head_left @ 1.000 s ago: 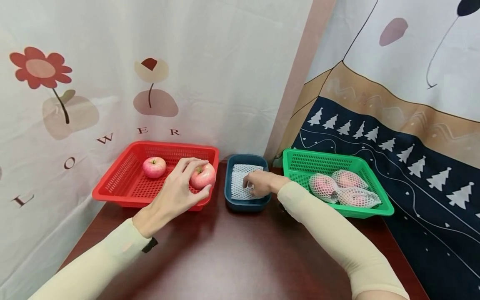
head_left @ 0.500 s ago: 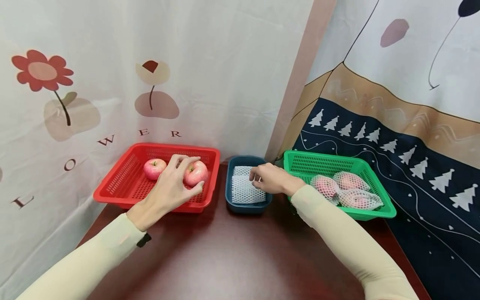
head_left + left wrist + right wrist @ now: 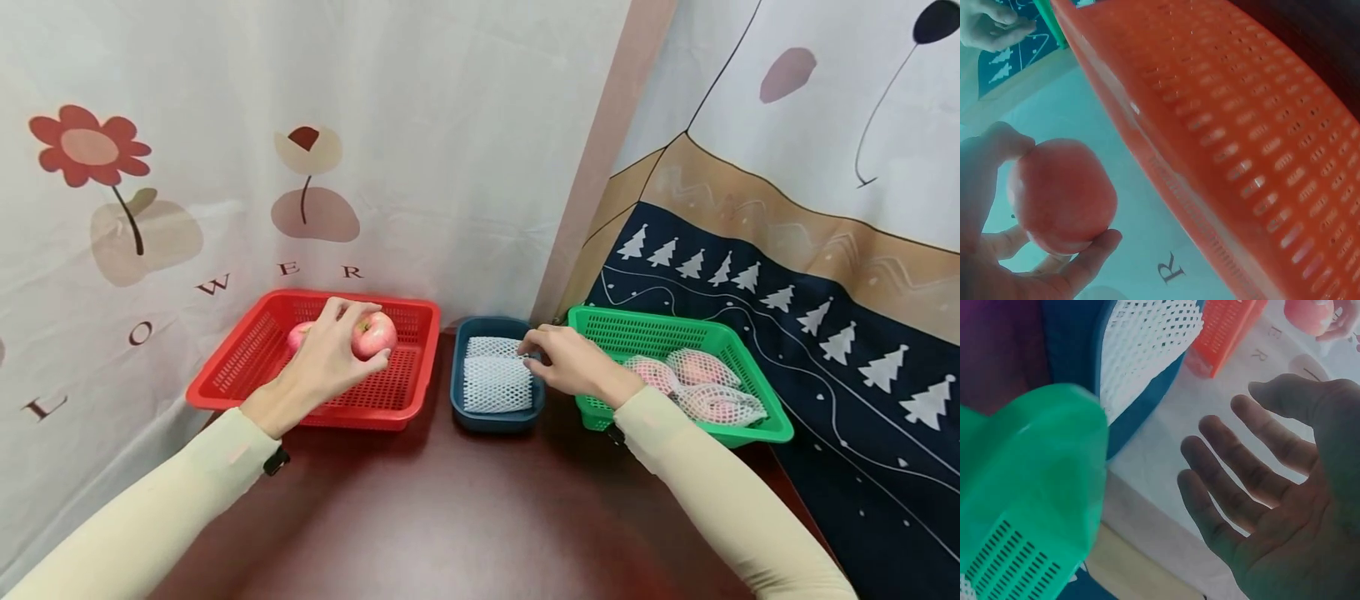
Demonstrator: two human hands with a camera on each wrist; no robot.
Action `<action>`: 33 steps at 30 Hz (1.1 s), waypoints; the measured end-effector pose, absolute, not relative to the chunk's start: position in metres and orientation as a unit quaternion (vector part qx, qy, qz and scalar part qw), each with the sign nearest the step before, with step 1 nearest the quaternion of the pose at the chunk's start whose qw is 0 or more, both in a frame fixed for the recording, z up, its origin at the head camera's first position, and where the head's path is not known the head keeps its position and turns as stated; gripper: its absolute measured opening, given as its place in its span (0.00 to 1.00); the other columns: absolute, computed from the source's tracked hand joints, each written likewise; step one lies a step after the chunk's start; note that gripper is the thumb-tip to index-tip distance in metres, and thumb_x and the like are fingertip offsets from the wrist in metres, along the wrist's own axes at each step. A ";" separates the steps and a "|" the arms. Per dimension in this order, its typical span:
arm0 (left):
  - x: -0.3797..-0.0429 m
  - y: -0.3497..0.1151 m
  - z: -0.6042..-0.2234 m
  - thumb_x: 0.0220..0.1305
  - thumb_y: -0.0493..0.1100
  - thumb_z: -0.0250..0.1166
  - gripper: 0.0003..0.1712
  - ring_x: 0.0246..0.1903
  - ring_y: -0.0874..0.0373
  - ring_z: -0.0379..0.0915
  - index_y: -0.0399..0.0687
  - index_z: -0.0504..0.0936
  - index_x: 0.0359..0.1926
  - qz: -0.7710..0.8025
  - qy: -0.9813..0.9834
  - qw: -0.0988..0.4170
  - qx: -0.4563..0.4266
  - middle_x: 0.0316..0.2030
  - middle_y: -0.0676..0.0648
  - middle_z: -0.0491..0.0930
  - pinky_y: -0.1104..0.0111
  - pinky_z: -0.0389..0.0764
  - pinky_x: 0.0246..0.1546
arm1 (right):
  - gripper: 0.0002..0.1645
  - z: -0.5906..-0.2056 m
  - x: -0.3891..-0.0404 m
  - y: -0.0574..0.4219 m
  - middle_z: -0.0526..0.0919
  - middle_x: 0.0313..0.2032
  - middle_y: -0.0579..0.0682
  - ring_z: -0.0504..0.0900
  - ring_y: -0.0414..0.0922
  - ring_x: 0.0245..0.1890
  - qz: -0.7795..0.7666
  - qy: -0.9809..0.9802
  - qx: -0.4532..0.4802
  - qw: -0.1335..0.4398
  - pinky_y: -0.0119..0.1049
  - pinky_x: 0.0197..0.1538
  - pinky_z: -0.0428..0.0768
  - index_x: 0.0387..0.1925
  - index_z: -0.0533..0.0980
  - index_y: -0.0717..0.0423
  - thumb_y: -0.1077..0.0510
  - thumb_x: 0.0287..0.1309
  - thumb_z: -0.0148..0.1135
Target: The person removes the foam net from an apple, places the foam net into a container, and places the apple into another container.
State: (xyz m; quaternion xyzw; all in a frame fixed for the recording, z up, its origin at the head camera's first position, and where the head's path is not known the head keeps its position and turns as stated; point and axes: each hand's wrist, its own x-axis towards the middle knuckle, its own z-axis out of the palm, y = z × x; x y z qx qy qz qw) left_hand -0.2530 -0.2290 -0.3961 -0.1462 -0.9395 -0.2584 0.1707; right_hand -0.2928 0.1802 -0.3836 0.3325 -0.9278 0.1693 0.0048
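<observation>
My left hand (image 3: 322,358) grips a pink-red apple (image 3: 374,335) above the red basket (image 3: 420,358), thumb on one side and fingers round the other, as the left wrist view also shows with the apple (image 3: 1063,195). Behind that hand a second apple (image 3: 297,335) lies in the basket, partly covered. My right hand (image 3: 573,362) hovers at the right rim of the blue tub (image 3: 498,423), holding nothing; its fingers (image 3: 1235,494) are spread and loosely bent in the right wrist view. White foam net sleeves (image 3: 498,383) lie in the tub.
A green basket (image 3: 611,321) stands at the right with several fruits in white foam nets (image 3: 701,367). All three containers stand along the back of the dark red table (image 3: 450,508). Printed curtains (image 3: 450,167) hang close behind them.
The left hand has carried its apple leftward and slightly up over the red basket. The right hand has drawn back from the tub's middle to its right rim, uncovering the foam sleeves.
</observation>
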 end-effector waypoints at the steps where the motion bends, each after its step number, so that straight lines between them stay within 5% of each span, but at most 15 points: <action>1: -0.255 -0.230 -0.395 0.67 0.47 0.79 0.38 0.61 0.39 0.79 0.44 0.79 0.75 -0.257 -0.941 0.167 -0.144 0.66 0.34 0.76 0.40 0.86 0.58 | 0.13 -0.384 -0.291 0.183 0.93 0.55 0.54 0.89 0.49 0.51 0.171 -0.927 0.333 0.012 0.48 0.58 0.93 0.61 0.90 0.54 0.57 0.82 0.71; 15: -0.278 -0.242 -0.387 0.69 0.51 0.78 0.40 0.57 0.33 0.82 0.47 0.76 0.78 -0.244 -0.958 0.112 -0.100 0.70 0.33 0.74 0.39 0.91 0.52 | 0.13 -0.386 -0.279 0.218 0.91 0.60 0.55 0.89 0.56 0.62 0.172 -0.935 0.303 0.071 0.58 0.69 0.90 0.61 0.90 0.53 0.58 0.81 0.72; 33: -0.313 -0.259 -0.385 0.70 0.51 0.77 0.43 0.58 0.26 0.80 0.36 0.73 0.77 -0.214 -0.971 0.048 -0.096 0.68 0.25 0.72 0.32 0.86 0.62 | 0.15 -0.385 -0.274 0.243 0.89 0.63 0.58 0.87 0.61 0.67 0.180 -0.943 0.272 0.061 0.65 0.74 0.87 0.62 0.90 0.53 0.57 0.80 0.73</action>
